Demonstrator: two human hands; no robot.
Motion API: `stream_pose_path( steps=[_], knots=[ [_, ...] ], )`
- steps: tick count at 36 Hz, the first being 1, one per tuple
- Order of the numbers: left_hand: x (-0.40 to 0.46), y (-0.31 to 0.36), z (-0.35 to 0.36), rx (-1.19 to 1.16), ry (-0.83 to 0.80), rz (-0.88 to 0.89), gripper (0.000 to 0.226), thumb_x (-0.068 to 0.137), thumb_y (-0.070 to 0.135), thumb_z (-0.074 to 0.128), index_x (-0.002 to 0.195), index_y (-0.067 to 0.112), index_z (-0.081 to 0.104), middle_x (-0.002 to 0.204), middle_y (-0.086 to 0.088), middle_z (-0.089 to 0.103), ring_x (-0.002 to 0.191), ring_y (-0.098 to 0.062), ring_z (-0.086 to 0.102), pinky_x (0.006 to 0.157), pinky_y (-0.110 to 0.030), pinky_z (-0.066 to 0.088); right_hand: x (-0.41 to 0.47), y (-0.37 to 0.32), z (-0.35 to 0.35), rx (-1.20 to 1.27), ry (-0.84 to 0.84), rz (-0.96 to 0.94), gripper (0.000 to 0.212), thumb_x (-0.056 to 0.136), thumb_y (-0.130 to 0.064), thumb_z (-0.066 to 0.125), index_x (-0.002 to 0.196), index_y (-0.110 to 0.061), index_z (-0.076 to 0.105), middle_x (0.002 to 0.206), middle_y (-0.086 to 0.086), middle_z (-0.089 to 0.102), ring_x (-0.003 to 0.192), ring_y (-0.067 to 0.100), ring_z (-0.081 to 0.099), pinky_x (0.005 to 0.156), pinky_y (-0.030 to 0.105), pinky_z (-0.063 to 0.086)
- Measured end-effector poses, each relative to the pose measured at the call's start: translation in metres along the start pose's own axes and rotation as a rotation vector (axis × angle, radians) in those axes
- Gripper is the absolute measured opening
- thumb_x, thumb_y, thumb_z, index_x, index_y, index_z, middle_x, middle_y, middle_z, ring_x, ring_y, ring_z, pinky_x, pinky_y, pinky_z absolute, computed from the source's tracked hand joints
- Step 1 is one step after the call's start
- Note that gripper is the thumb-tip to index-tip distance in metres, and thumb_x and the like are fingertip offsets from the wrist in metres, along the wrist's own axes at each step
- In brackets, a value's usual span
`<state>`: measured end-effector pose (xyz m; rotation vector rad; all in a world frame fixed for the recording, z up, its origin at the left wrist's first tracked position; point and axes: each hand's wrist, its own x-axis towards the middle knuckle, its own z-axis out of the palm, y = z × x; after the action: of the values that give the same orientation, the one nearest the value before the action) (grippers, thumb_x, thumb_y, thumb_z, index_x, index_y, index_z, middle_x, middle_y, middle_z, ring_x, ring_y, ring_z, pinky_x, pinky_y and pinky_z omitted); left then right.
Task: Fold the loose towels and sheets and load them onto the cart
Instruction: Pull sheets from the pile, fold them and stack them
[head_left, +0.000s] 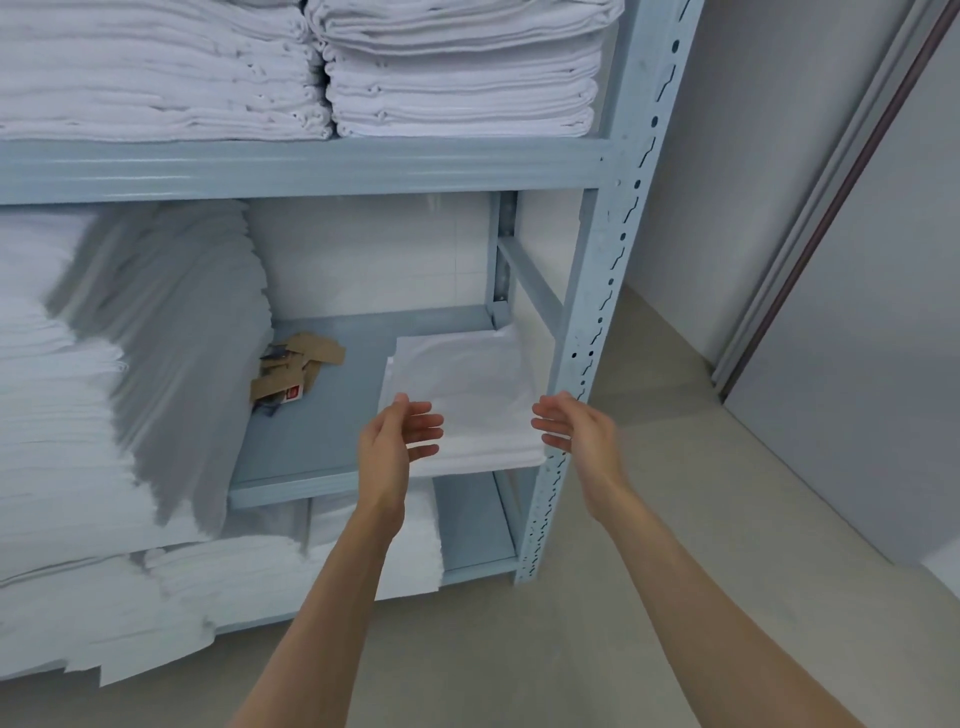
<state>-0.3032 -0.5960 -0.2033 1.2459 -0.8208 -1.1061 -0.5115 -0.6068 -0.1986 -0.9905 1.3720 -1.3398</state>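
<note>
Left stack (93, 395): cut off by the left edge and smeared by blur, so single layers cannot be counted. Top towels (311, 67): cropped by the upper edge. Left hand (397, 436): covers the near left corner of the folded sheet (462, 395). Right hand (576, 431): motion-blurred; contact with the sheet cannot be told. Cardboard scraps (291, 369): print too small to read. Both arms leave by the lower edge.

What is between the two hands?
In the head view, the folded white sheet on the shelf lies between the left hand and right hand.
</note>
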Motion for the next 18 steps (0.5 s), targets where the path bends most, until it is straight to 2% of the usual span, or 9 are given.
stream_pose_path(
  steps=[9,13,18],
  knots=[
    [0.023,-0.016,0.023,0.021,0.064,-0.030,0.039,0.105,0.033,0.044,0.097,0.007,0.070,0.086,-0.011,0.076,0.082,-0.026,0.073,0.075,-0.036,0.060,0.047,0.022,-0.003,-0.039,-0.071,0.076,0.029,0.100,-0.028,0.053,0.098,-0.007,0.074,0.101,0.009,0.075,0.097,0.029,0.071,0.094,0.044,0.053],
    [0.044,-0.037,0.024,0.022,0.095,-0.135,0.033,0.104,0.029,0.047,0.096,0.007,0.069,0.091,-0.016,0.074,0.083,-0.030,0.072,0.074,-0.038,0.061,0.062,0.044,0.004,-0.017,-0.080,0.187,0.025,0.098,-0.023,0.056,0.097,-0.004,0.074,0.098,0.010,0.076,0.096,0.030,0.071,0.093,0.045,0.054],
    [0.088,-0.068,0.023,-0.057,0.135,-0.313,0.026,0.101,0.024,0.052,0.107,0.002,0.065,0.099,-0.018,0.072,0.082,-0.031,0.073,0.064,-0.034,0.060,0.097,0.074,0.017,0.063,-0.038,0.339,0.021,0.094,-0.016,0.060,0.100,0.001,0.071,0.101,0.018,0.074,0.092,0.032,0.071,0.090,0.044,0.055]
  ],
)
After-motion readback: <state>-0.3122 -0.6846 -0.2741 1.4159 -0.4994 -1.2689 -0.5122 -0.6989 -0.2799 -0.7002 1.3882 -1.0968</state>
